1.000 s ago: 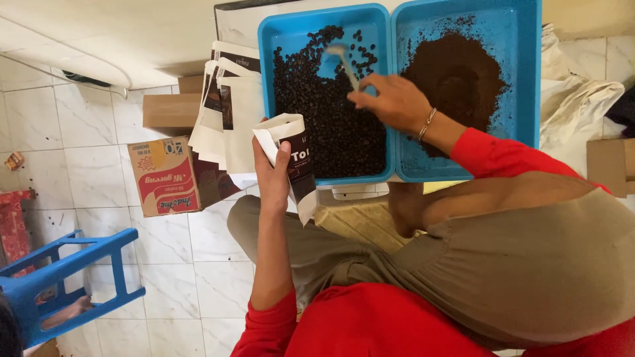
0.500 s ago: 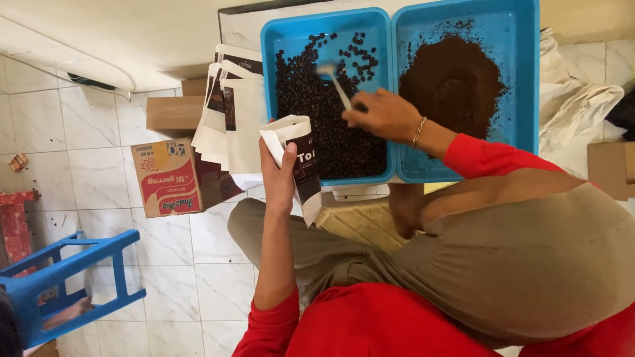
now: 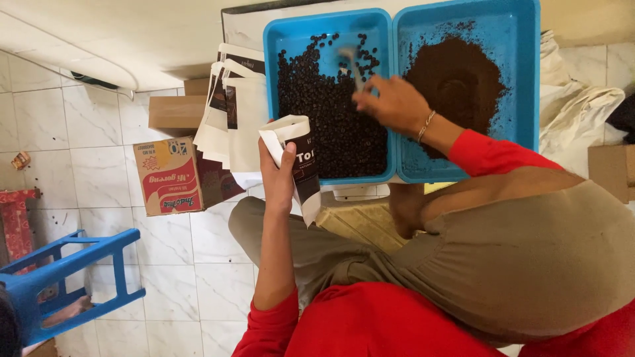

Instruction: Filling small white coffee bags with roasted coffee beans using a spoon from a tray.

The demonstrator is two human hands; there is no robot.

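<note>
Seemingly early on: left hand (image 3: 278, 175) grips an open white pouch (image 3: 294, 155) beside the bean tray's (image 3: 271, 79) near-left corner, while right hand (image 3: 391, 102) clenches a blurred scoop (image 3: 350, 63) over coffee beans (image 3: 331, 125); nothing visibly poured yet.

Bare tiled floor (image 3: 99, 218) lies open at left and lower centre. A stack of white pouches (image 3: 235, 112) and a cardboard box (image 3: 173, 175) crowd the blue trays' (image 3: 390, 92) left side; a blue stool (image 3: 66, 284) blocks lower left.
</note>
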